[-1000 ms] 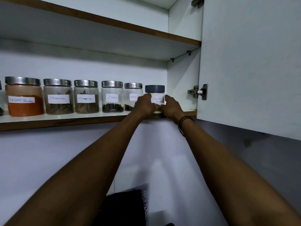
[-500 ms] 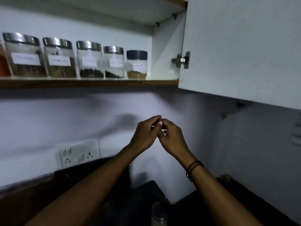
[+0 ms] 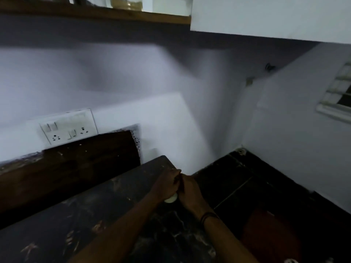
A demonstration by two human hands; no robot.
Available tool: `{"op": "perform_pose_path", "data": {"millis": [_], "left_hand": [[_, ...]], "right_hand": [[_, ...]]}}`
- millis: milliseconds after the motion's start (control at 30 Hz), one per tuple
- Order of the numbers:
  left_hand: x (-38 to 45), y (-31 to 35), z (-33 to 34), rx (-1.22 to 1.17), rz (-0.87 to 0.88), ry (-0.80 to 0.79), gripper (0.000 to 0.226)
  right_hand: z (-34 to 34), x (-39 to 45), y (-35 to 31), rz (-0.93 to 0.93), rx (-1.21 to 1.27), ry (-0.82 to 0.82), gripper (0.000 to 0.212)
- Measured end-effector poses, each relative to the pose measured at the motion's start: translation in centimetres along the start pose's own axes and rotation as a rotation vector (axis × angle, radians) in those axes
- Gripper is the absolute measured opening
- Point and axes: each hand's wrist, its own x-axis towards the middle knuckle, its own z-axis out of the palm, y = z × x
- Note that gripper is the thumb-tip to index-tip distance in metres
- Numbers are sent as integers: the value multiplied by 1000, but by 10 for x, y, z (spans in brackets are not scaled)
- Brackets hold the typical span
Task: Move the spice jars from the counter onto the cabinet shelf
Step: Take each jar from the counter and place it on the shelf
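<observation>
Both hands cupped round jar [image 3: 171, 198] on desk [image 3: 95, 215], left grip [image 3: 165, 185] and right grip [image 3: 190, 192] wrapping sides; only pale base visible between grips. Likely glass: rigid, slick, breakable; hold mid-body. Shelf [image 3: 95, 14] well above.

Surface [image 3: 98, 221] black, pale-veined marble pattern. Jar [image 3: 171, 198] under my hands pale cream. Socket plate [image 3: 68, 126] white. Shelf [image 3: 95, 14] edge brown.
</observation>
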Motion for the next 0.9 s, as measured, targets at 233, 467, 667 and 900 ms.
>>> {"op": "perform_pose_path", "data": {"millis": [233, 467, 667, 900], "left_hand": [[1, -50, 33, 351, -2, 69, 39], [4, -79, 50, 11, -328, -105, 55], [3, -84, 63, -223, -400, -27, 72], [7, -78, 79, -465, -574, 83, 70]], "right_hand": [[53, 7, 40, 131, -44, -82, 55], [79, 9, 60, 160, -25, -133, 80], [88, 15, 72, 160, -2, -49, 82], [93, 19, 72, 188, -22, 88, 60]]}}
